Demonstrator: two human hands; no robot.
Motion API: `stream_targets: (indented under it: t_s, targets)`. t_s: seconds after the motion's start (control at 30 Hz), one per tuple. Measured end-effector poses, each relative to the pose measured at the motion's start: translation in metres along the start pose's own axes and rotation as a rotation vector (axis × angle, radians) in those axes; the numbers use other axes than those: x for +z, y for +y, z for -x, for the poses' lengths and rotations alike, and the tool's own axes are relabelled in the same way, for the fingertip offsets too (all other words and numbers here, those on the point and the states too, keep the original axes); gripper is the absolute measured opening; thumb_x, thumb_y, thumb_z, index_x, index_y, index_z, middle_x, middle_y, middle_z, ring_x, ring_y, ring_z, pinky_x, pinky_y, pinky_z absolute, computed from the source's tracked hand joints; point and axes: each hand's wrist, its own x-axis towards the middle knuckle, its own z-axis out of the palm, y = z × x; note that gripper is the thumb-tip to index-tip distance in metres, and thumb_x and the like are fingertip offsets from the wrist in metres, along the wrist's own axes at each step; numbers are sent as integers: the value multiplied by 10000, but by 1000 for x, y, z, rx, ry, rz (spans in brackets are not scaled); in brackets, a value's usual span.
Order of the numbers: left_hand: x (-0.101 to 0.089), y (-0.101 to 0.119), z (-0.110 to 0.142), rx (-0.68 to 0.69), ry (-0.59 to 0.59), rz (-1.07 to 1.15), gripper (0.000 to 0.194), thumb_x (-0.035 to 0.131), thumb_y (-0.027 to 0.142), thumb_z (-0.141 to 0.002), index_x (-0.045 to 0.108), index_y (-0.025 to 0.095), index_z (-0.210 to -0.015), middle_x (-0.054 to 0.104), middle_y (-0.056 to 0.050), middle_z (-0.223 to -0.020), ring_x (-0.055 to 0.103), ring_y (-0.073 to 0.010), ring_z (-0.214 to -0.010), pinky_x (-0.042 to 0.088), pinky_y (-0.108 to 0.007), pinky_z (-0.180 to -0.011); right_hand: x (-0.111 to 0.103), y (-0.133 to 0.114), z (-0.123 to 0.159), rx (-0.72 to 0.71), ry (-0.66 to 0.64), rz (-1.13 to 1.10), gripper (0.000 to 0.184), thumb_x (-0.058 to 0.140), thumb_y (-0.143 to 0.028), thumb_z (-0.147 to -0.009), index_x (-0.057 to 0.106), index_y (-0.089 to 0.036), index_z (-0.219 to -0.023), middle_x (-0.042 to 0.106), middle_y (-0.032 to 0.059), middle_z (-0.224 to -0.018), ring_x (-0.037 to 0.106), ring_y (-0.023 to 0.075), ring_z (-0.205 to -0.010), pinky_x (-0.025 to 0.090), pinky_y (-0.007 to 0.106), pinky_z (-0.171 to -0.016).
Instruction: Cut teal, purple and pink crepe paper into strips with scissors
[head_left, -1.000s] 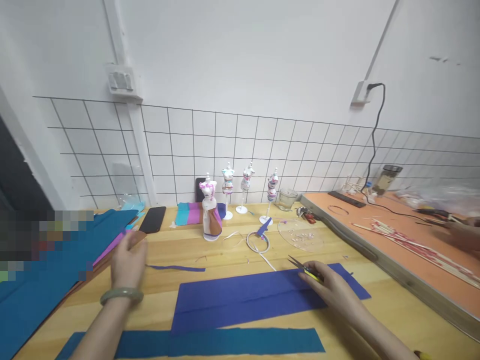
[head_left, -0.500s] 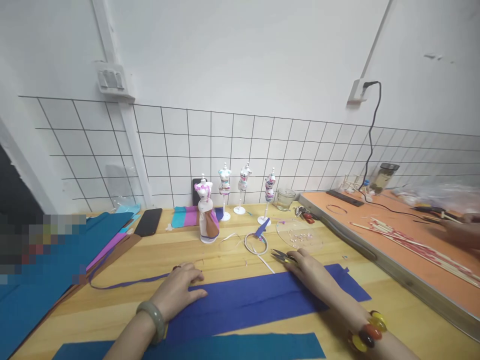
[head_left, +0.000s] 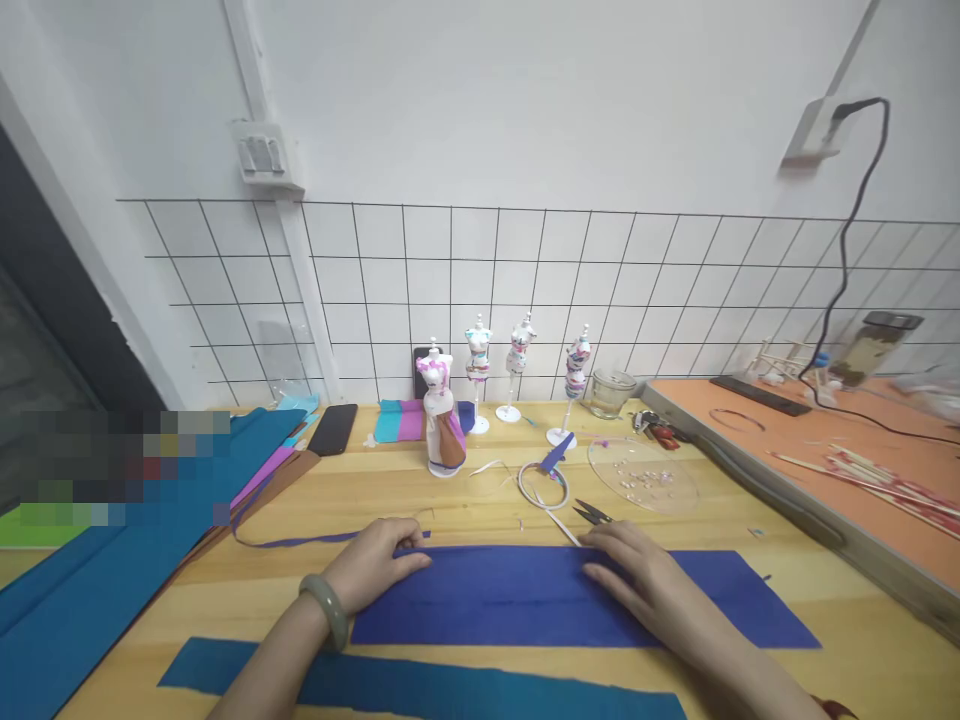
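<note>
A dark blue fabric strip (head_left: 510, 600) lies flat across the table in front of me. At its upper left corner rests my left hand (head_left: 379, 565), open, thumb and forefinger apart, with a jade-like bangle on the wrist. My right hand (head_left: 637, 575) lies palm down over the strip's right half, open, fingers stretched out. Just beyond those fingertips the scissors (head_left: 591, 512) show their dark blades; their handles are hidden by the hand. Nearer to me is a teal fabric strip (head_left: 450, 682), partly covered by my left forearm. A narrow blue strip (head_left: 300, 541) trails left of my left hand.
Several small dress forms (head_left: 446, 410) stand at the back, beside a glass jar (head_left: 611, 393). A ring of tape (head_left: 523, 487) and a clear tray of beads (head_left: 641, 475) lie before them. Stacked fabric (head_left: 142, 570) and a phone (head_left: 334, 430) are left; an orange table (head_left: 750, 455) adjoins right.
My left hand has come right from the fabric pile to the blue strip's corner, drawing the narrow strip along. My right hand has let go of the scissors and flattened on the cloth.
</note>
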Motion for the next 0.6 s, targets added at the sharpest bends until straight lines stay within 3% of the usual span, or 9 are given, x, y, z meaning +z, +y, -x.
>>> stream_targets:
  t_s: [0.1,0.2,0.43,0.6]
  targets:
    - [-8,-4,2,-28,15,73,208,527,401,-750,552,200,-704,566,24,-698,517,-166,-718,358,-235,-641,-3,-12,2,7,-130,-42,372,483,-457,-865,567,-245,-1158,586,92,-1140,543,241,-1052,436,386,-917]
    - [-18,-14,5,-59,4,83,216,536,406,-738,548,193,-704,544,35,-670,507,-150,-688,356,-220,-615,-1,-9,5,21,-181,-38,416,507,-481,-843,557,-254,-1189,572,93,-1180,537,250,-1076,432,384,-934]
    - [-42,-47,20,-170,-63,25,216,561,399,-691,567,184,-693,504,59,-572,483,-122,-568,347,-202,-528,14,1,8,-91,-91,12,311,527,-429,-842,622,-288,-1103,640,60,-1088,604,234,-986,505,339,-857]
    - [-49,-60,26,-264,56,-144,141,582,328,-661,569,193,-621,543,29,-589,515,-156,-597,346,-236,-550,16,-3,6,-209,-58,57,229,527,-348,-847,643,-329,-1044,688,16,-994,654,215,-889,555,288,-768]
